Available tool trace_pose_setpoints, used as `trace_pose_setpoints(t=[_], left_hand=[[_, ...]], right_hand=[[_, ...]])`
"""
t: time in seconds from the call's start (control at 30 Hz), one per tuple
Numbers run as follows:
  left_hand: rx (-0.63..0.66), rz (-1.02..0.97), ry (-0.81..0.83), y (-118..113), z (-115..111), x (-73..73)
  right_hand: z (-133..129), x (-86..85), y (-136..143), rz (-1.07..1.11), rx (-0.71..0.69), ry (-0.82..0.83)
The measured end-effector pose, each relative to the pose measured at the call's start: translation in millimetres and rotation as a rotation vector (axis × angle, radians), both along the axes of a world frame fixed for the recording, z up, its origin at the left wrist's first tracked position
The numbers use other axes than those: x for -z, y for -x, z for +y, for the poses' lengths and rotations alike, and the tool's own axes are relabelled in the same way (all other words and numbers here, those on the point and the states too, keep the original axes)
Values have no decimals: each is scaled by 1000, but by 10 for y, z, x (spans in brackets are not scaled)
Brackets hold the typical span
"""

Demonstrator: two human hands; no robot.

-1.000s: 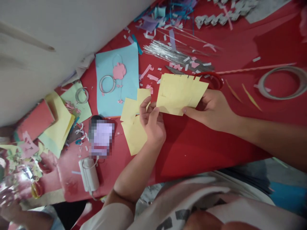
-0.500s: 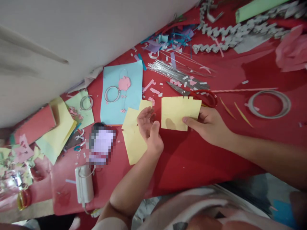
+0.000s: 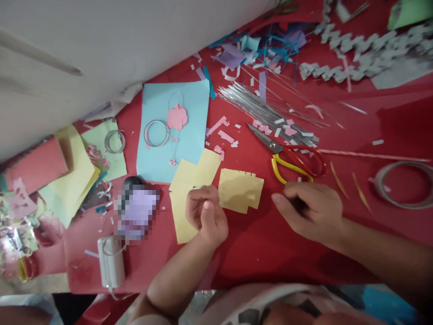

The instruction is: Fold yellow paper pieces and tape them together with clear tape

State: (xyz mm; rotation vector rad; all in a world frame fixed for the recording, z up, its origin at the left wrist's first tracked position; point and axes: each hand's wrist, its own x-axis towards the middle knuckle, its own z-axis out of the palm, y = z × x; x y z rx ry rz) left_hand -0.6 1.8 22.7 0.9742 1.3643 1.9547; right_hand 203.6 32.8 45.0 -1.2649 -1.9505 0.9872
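The left hand (image 3: 208, 216) curls beside the notched paper (image 3: 238, 192). The right hand (image 3: 309, 214) is near the scissors (image 3: 276, 147). A pink flower (image 3: 177, 117) lies on the blue sheet (image 3: 155, 99).

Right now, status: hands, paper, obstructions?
Left hand curled, grip unclear. Right hand open. Notched yellow paper between them. Scissors near right hand, possible obstruction.
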Motion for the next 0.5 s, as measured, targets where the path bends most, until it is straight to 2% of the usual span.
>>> trace_pose_setpoints(t=[0.1,0.2,0.37,0.5], left_hand=[[81,23,-115,-31,-13,-13],[114,59,-141,-44,-23,-7],[120,84,-139,-25,-86,81],[119,152,-134,8,-146,198]], right_hand=[[33,46,-8,126,-158,-158],[90,50,-8,192,-228,-221],[121,41,1,258,-258,-183],[113,91,10,275,-252,-235]])
